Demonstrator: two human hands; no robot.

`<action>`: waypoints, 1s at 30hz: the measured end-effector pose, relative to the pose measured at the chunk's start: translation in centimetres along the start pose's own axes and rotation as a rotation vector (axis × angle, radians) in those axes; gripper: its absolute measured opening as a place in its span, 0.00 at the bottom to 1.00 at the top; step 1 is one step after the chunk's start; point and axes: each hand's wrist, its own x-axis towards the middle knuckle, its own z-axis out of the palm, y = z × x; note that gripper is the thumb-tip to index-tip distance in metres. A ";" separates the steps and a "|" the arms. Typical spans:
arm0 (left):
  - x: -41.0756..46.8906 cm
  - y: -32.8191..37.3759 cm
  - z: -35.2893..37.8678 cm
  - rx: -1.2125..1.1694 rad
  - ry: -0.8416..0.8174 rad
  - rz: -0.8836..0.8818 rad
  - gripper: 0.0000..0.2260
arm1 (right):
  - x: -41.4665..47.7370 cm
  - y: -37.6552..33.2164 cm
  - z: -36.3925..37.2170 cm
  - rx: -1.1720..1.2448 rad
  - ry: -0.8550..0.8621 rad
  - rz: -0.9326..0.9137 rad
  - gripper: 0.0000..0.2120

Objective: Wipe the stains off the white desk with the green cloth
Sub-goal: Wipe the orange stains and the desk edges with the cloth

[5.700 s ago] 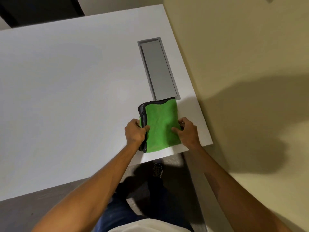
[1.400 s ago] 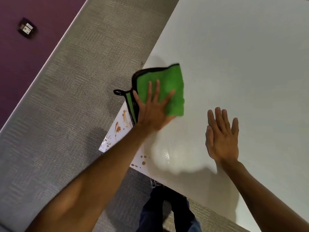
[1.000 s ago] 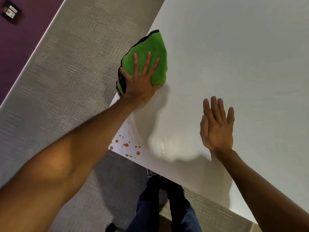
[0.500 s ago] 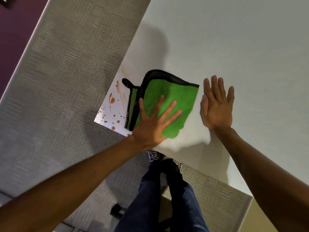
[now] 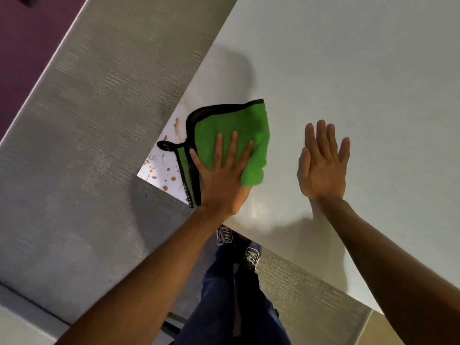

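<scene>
A green cloth [image 5: 231, 125] with a black hem and a small black loop lies folded on the near left corner of the white desk [image 5: 348, 70]. My left hand [image 5: 221, 175] presses flat on it, fingers spread. Orange-brown stains [image 5: 165, 174] spatter the desk corner just left of the cloth, and one streak sits near the cloth's upper left edge. My right hand [image 5: 323, 163] rests flat on the bare desk to the right of the cloth, fingers together, holding nothing. A wet sheen shows on the desk below my left hand.
Grey carpet [image 5: 87, 145] runs along the desk's left edge and under its near edge. A purple wall [image 5: 22, 46] fills the upper left. My jeans and dark shoes [image 5: 239, 247] stand below the desk's near edge.
My left hand has slid the cloth a little away from the near edge and bunched it narrower. The gap between the cloth and my right hand has widened. Stains stay on the corner.
</scene>
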 end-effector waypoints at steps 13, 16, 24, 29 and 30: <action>6.1 -3.6 -0.8 0.023 0.020 -0.145 0.37 | -0.3 0.3 0.9 0.034 0.037 -0.011 0.28; 4.2 -4.0 -1.0 0.048 -0.022 0.001 0.37 | -0.3 0.4 1.0 0.039 0.023 -0.004 0.27; -2.3 -3.5 -0.3 0.111 -0.113 0.317 0.44 | -0.4 0.4 0.9 0.063 0.017 0.001 0.27; -8.2 -1.7 1.5 0.135 -0.066 0.488 0.44 | -0.4 0.3 0.5 0.080 0.008 0.013 0.26; -8.7 -1.6 1.7 0.125 -0.054 0.483 0.43 | -0.4 0.2 0.4 0.081 0.009 0.016 0.26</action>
